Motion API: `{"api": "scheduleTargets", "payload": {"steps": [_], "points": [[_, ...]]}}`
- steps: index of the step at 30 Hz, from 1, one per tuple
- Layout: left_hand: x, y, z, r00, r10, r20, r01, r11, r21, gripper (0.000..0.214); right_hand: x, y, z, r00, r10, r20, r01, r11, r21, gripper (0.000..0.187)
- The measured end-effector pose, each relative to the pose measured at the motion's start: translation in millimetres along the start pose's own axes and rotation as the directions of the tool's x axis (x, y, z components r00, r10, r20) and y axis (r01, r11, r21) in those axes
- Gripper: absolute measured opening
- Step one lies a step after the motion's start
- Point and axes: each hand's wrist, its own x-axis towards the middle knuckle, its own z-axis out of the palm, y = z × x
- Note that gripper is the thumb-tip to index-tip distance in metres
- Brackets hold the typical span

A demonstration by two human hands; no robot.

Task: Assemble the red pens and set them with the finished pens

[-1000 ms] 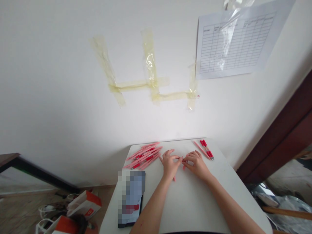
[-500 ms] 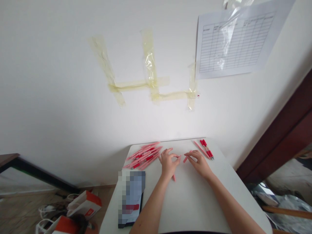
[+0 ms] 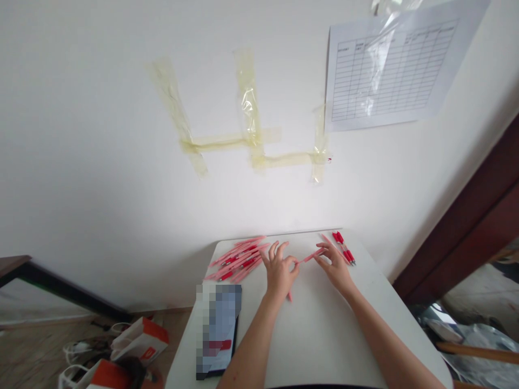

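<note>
Over the white table, my left hand [image 3: 279, 271] pinches a small pink piece [image 3: 297, 263] between thumb and forefinger, its other fingers spread upward. Its exact kind is too small to make out. Just to the right, my right hand [image 3: 335, 270] grips a pink pen [image 3: 311, 256] at its far end, the near end pointing at the left fingertips. Whether the two pieces touch, I cannot tell. Partly hidden beneath my left wrist lies another pink stick [image 3: 289, 296]. A heap of pink and red pens [image 3: 239, 259] rests to the left of my left hand.
Two red pens [image 3: 344, 248] and a pink one [image 3: 334, 247] lie at the back right of the table [image 3: 324, 335]. A phone-like device [image 3: 223, 329], pixelated, lies at the left edge. The wall [image 3: 121, 162] stands right behind; paper bags [image 3: 140, 340] are on the floor.
The pen in my right hand has swung up into line with my left fingertips, its held end now farther right. My left hand has shifted slightly left, its fingers raised more.
</note>
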Motion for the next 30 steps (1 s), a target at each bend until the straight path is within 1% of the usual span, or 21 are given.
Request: {"api": "scheduleTargets", "payload": {"steps": [7,9,11,14,19,22,27,30], "points": [[-0.5,-1.9,1.6,0.996,0.087,-0.028,-0.087,0.996,0.012,0.008,0.4,2.8,1.5,0.995,0.049,0.082,-0.049,0.999,-0.005,0.039],[0.1,-4.3,0.9,0.995,0.097,-0.024,-0.097,0.995,0.006,0.007,2.3,5.1,-0.5,0.994,0.062,0.088,-0.059,0.998,-0.033,0.037],[0.9,-7.1,-0.7,0.995,0.093,-0.023,-0.093,0.996,-0.001,0.007,3.7,6.2,-3.4,0.993,0.071,0.097,-0.062,0.993,-0.097,0.034],[2.1,-10.4,-3.8,0.996,0.090,-0.028,-0.090,0.996,-0.011,0.009,3.7,4.5,-6.6,0.987,0.057,0.152,-0.031,0.985,-0.169,0.030],[3.4,-10.8,-6.5,0.995,0.099,-0.029,-0.100,0.994,-0.047,0.010,0.3,-2.6,-4.5,0.965,0.006,0.261,0.047,0.980,-0.195,0.027],[4.5,-10.4,-6.4,0.995,0.079,-0.055,-0.084,0.993,-0.084,0.006,-1.5,-5.9,-1.5,0.947,-0.005,0.322,0.075,0.976,-0.206,0.022],[5.2,-10.6,-6.9,0.996,0.029,-0.079,-0.038,0.993,-0.111,0.007,-5.5,-9.4,3.2,0.943,-0.009,0.332,0.072,0.981,-0.178,0.023],[4.5,-10.3,-7.3,0.998,0.004,-0.068,-0.010,0.995,-0.101,0.009,-7.1,-9.2,5.8,0.953,0.005,0.302,0.041,0.988,-0.146,0.023]]}}
